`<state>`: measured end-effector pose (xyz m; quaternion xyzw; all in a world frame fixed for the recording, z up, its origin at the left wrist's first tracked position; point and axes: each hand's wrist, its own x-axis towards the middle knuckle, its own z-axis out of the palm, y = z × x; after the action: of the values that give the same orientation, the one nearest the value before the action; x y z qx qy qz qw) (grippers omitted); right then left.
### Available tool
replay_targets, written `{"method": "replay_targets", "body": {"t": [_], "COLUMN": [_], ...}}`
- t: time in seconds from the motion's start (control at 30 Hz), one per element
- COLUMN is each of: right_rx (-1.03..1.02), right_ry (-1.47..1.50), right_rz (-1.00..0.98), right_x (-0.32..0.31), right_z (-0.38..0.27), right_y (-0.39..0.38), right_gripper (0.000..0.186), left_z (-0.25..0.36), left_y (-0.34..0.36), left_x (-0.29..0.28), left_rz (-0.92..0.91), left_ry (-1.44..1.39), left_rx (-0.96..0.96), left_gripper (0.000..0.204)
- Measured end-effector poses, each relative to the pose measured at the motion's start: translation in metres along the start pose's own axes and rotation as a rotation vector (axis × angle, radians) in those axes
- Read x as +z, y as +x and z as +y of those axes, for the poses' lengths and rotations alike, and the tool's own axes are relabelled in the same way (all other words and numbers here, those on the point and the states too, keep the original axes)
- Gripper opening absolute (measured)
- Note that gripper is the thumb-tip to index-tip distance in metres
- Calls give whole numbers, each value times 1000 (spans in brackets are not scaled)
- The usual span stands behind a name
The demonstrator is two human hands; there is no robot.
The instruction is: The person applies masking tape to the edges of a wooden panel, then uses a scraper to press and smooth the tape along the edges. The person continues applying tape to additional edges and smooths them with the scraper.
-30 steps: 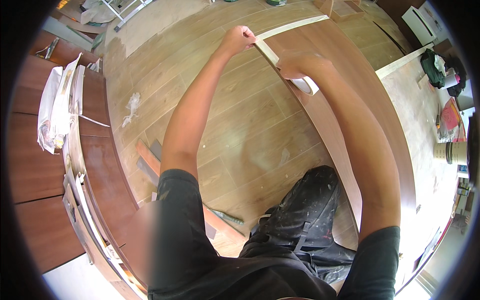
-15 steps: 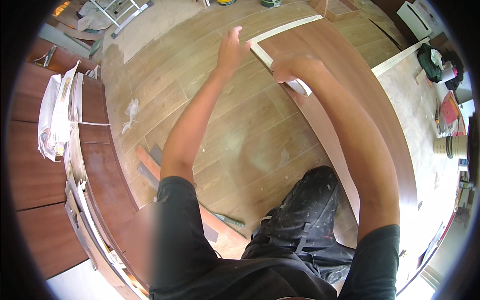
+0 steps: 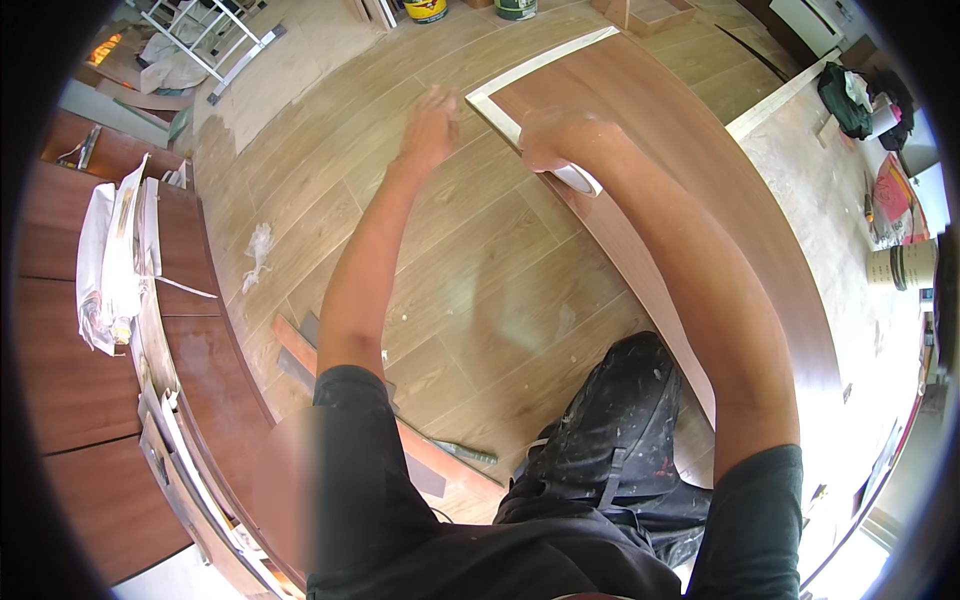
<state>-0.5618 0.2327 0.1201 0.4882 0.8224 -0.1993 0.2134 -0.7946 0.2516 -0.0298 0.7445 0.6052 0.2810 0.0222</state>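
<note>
A brown wooden panel stretches from the far middle down along my right side, with white tape along its far end and the far part of its left edge. My right hand is closed around a roll of white tape at that left edge; the roll's lower side shows below the fingers. Just left of the panel's far corner, my left hand hovers over the floor. Its fingers are slightly blurred but look apart, and nothing shows in it.
Dark brown panels and white wrapping stand at the left. Orange-edged strips lie on the plank floor near my knees. Far away are a ladder and two tins. A pale worktop with bags lies right.
The view has shifted, so the panel's far corner sits lower and further left. My left hand has drawn slightly nearer me, its fingers less outstretched. My right hand keeps the tape roll at the edge.
</note>
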Motion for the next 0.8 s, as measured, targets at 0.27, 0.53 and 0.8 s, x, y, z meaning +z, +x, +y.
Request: {"method": "replay_targets", "body": {"t": [0.27,0.53,0.8], "right_rx": [22,19,1], "right_ry": [88,53,23], "right_rz": [-1,5,70], "right_x": [-4,-3,11], "right_z": [7,-1,11], "right_y": [-15,-7,9], "right_gripper": [49,45,38], "left_z": [54,41,97], "left_y": [3,22,-13], "left_x": [16,29,36], "left_rz": [-77,-31,-239], "left_ry": [-1222,-1389,-1406], "left_rx": [-743,-881,-762], "left_gripper": [53,41,32]}}
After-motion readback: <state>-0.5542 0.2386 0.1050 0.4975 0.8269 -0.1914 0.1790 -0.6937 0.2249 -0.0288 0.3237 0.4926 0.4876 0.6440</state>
